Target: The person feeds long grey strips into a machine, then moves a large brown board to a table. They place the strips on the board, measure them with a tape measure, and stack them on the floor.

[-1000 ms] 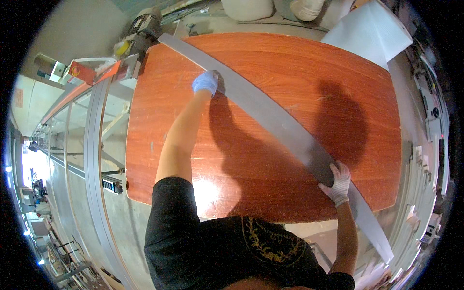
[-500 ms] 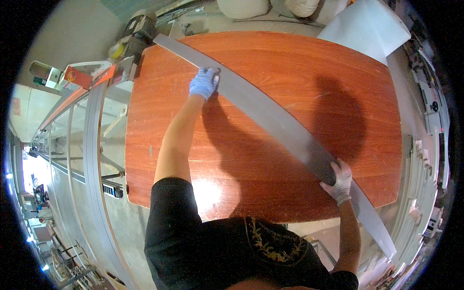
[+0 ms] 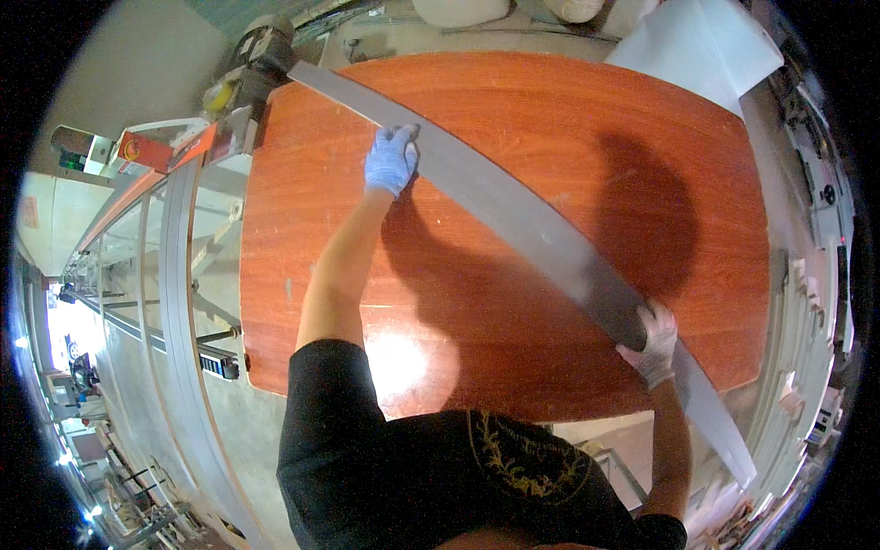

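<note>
A long, narrow grey board (image 3: 513, 206) lies slantwise across a reddish-brown wooden tabletop (image 3: 495, 357). It runs from the far left corner to past the near right edge, and both its ends stick out beyond the table. My left hand (image 3: 390, 163), in a blue glove, grips the board's near edge towards its far end, with the fingers over the top face. In a pale glove, my right hand (image 3: 653, 346) grasps the board nearer to me, with the fingers wrapped over it by the right table edge. The board's underside is hidden.
Left of the table stands a long machine bed with grey rails (image 3: 179, 266) and an orange strip. A motor (image 3: 264, 44) sits at the far left. A large white sheet (image 3: 697, 55) leans at the far right corner. Pale strips (image 3: 775, 385) are stacked along the right side.
The whole view has shifted slightly. Both hands keep their hold on the board, which lies at nearly the same slant on the table.
</note>
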Demonstrator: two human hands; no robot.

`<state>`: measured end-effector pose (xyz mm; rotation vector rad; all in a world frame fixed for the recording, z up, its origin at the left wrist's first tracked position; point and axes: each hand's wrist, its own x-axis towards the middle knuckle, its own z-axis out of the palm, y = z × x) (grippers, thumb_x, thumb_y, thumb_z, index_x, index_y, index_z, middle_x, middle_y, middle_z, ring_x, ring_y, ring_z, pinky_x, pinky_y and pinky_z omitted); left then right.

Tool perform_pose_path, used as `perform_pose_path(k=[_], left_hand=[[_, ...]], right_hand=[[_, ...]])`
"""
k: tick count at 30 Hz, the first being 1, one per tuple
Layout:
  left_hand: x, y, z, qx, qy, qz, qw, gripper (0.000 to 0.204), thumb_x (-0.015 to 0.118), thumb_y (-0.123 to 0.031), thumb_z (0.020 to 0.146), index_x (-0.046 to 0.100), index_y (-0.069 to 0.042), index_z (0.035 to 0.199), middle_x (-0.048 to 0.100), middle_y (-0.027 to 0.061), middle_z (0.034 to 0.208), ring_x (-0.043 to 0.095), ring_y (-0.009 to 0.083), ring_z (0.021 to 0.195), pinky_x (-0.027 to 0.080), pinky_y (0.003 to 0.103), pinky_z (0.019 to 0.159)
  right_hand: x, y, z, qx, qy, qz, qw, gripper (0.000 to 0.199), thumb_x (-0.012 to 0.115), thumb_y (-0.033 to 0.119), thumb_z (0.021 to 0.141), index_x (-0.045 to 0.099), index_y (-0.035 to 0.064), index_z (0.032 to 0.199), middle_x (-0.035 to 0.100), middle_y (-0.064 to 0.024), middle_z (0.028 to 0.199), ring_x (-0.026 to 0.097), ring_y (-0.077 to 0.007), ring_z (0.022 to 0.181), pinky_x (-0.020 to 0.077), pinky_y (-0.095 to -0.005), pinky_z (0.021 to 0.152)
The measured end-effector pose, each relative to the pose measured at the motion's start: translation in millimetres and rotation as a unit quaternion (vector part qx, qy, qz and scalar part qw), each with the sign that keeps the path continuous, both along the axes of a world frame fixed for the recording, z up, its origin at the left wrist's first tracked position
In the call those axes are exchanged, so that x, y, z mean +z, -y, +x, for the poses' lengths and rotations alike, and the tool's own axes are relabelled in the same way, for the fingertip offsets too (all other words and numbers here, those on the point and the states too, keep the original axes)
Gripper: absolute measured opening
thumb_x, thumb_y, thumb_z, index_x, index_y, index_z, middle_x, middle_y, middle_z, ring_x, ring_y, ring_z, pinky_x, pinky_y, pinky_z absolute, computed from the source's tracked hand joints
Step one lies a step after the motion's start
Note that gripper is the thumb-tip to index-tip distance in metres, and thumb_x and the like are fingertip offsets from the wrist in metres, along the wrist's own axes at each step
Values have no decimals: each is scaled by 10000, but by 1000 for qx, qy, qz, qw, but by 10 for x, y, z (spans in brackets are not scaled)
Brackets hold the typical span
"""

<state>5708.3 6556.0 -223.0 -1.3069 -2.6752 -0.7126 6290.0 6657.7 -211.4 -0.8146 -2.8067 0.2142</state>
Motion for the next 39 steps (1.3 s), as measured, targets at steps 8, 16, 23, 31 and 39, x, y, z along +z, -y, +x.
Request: perform_pose_path(k=[8, 16, 23, 31, 39], left_hand=[[-70, -3, 55, 15, -13, 29, 999, 278, 558, -232, 789, 613, -218, 1062, 531, 141, 1130, 529, 332, 1034, 444, 439, 870], [-213, -11, -89, 21, 18, 59, 998, 242, 574, -226, 779, 602, -164, 1012, 520, 163, 1094, 542, 352, 981, 450, 442, 852], [104, -69, -420, -73, 55, -95, 991, 284, 626, -374, 810, 648, -194, 1029, 573, 119, 1105, 589, 320, 973, 475, 413, 826], [14, -175, -367, -55, -100, -234, 965, 275, 407, -308, 924, 490, -122, 1109, 577, 171, 1066, 607, 348, 931, 487, 472, 781], [-13, 80, -330, -61, -50, -112, 991, 256, 471, -330, 913, 512, -123, 1058, 624, 159, 998, 609, 367, 878, 482, 468, 746]], right_hand=[[-8, 20, -5, -1, -1, -6, 1000, 936, 811, 392, 468, 395, 166, 1275, 396, -178, 1299, 388, -391, 1174, 306, -534, 988], [25, 26, -12, -1, -14, 2, 1000, 939, 814, 389, 442, 401, 175, 1258, 409, -181, 1272, 407, -385, 1148, 316, -530, 984], [37, 24, 3, -7, -2, -9, 1000, 895, 796, 392, 469, 421, 159, 1248, 407, -182, 1277, 400, -384, 1154, 313, -523, 987], [44, 15, -14, -14, -12, -19, 1000, 907, 818, 377, 469, 419, 182, 1260, 399, -176, 1290, 392, -392, 1161, 304, -532, 991], [72, 10, -21, -17, -16, -33, 999, 913, 828, 356, 454, 418, 189, 1252, 401, -173, 1284, 385, -390, 1171, 301, -539, 992]])
